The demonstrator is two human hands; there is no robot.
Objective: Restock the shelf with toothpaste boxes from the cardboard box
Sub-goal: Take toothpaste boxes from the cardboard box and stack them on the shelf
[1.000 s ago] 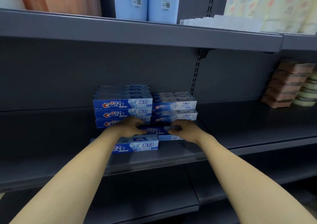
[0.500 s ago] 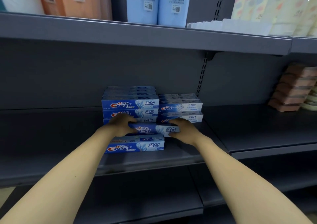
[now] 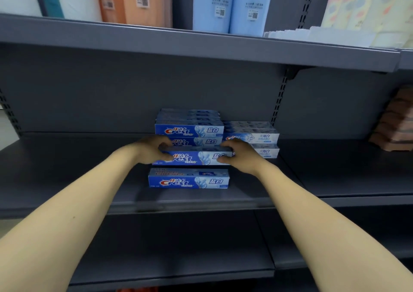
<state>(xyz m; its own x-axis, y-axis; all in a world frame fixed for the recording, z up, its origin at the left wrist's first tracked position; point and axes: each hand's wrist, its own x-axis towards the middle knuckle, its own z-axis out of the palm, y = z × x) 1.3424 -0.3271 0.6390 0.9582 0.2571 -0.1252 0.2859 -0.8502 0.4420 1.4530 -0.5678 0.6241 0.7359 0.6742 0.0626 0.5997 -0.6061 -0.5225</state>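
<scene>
Both hands, left [image 3: 152,149] and right [image 3: 240,155], pinch the ends of one toothpaste box [image 3: 196,157] above the front box [image 3: 188,178], at 6 o'clock of the stack [image 3: 190,126]. Risk: skewed release tips it off.

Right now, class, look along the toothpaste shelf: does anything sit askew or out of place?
Nothing is damaged or spilled. One toothpaste box lies alone, ahead of the stacks. Both hands, left and right, hold another box in mid-air, not yet placed.

dark grey metal shelving unit [image 3: 201,52] seen throughout | slotted uprights [image 3: 279,104] fixed to grey back panel [image 3: 89,95] | light dim, bluish
</scene>
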